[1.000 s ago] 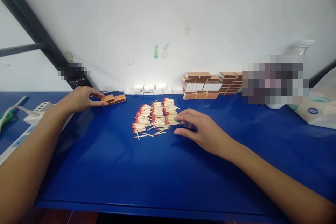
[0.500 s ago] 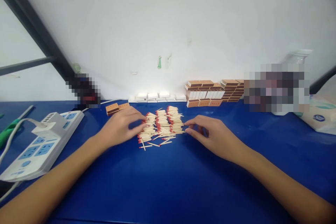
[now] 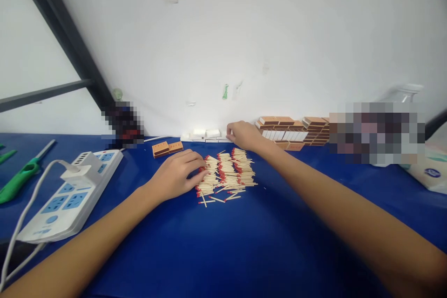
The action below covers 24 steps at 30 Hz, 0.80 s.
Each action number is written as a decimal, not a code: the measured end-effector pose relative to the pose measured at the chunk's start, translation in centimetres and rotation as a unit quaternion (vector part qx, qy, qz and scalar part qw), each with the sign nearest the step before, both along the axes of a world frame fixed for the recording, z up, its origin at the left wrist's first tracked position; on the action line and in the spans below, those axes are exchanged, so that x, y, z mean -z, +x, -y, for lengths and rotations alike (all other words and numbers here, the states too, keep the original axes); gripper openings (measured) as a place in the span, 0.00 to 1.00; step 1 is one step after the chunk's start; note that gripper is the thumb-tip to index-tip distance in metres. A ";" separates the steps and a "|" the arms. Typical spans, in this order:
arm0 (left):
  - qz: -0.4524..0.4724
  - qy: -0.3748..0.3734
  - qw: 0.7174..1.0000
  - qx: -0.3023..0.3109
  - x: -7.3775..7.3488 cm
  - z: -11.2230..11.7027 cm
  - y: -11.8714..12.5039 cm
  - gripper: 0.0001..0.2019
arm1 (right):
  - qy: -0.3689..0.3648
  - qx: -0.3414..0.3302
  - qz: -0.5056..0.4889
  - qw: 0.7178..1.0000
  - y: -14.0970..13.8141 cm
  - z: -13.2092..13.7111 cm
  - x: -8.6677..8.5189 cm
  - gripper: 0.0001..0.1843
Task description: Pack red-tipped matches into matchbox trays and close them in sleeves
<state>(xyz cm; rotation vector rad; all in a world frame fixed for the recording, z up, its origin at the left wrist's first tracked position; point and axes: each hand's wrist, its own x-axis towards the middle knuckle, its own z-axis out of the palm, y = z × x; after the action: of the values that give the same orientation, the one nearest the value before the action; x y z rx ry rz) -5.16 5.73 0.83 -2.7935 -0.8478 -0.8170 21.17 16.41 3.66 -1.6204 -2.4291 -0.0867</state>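
A pile of red-tipped matches (image 3: 228, 173) lies in the middle of the blue table (image 3: 223, 242). My left hand (image 3: 176, 174) rests at the pile's left edge, fingers curled onto the matches. My right hand (image 3: 244, 135) reaches past the pile to the back wall, its fingers closed at the right end of a row of white inner trays (image 3: 206, 134). What the fingers hold is hidden. Two closed brown matchboxes (image 3: 166, 148) lie behind my left hand.
Stacks of brown matchbox sleeves and white trays (image 3: 293, 128) stand at the back right. A white power strip (image 3: 71, 191) with its cable lies at the left, beside a green lighter (image 3: 21, 178). A white plastic bag (image 3: 431, 172) sits at the far right.
My left hand left the two brown matchboxes and came to the pile's left edge. My right hand left the pile's right side and reached back to the white trays. The view tilted up.
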 end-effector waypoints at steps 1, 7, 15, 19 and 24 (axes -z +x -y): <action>-0.001 0.002 1.000 0.000 0.0 -0.1 0.0 0.11 | -0.002 -0.002 0.005 1.000 -0.1 -0.1 0.0 0.10; 0.017 0.007 1.000 0.000 -0.5 0.6 0.7 0.11 | 0.011 -0.026 0.000 1.000 0.8 5.6 -1.8 0.09; 0.007 -0.044 0.995 0.093 -1.5 5.5 3.2 0.29 | -0.126 -0.203 -0.045 0.970 0.1 20.3 -0.7 0.06; -0.034 -0.064 0.992 0.106 -0.9 6.3 3.7 0.25 | -0.168 -0.203 -0.083 0.961 0.6 21.2 0.3 0.05; -0.050 -0.070 0.992 0.095 -0.6 6.0 3.5 0.22 | -0.146 -0.151 -0.171 0.963 3.3 18.3 0.2 0.08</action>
<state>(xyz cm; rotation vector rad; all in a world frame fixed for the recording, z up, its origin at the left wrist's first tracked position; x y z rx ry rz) -1.69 -0.30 1.39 -3.0466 -0.6558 -0.6576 24.44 -1.85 3.42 -1.2114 -2.4547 0.5760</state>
